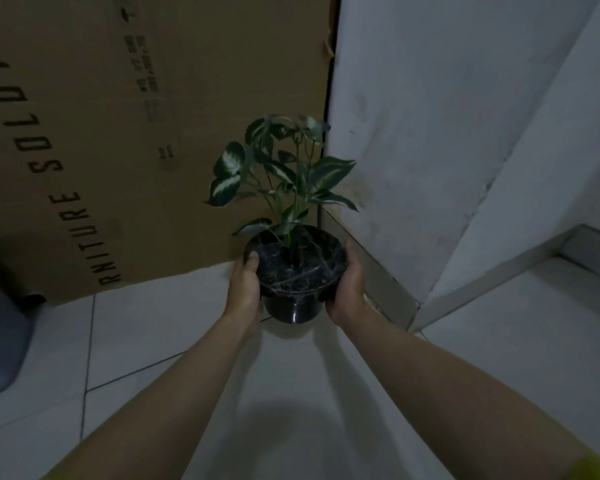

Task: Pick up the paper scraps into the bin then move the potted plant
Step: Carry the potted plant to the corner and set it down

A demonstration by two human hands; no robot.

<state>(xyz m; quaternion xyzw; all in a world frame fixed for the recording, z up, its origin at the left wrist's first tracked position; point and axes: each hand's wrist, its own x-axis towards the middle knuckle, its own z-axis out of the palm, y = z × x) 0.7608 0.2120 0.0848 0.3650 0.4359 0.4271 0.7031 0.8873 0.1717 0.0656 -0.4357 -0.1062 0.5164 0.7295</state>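
The potted plant is a small green plant with white-streaked leaves in a round black plastic pot filled with dark soil. Both of my hands hold the pot by its sides. My left hand grips the left rim with the thumb over the edge. My right hand cups the right side. The pot's base is close to the white tiled floor; whether it touches I cannot tell. No paper scraps or bin are in view.
A large brown cardboard box with printed lettering stands behind the plant on the left. A white wall corner rises on the right, with a raised step beyond. A dark grey object sits at the left edge.
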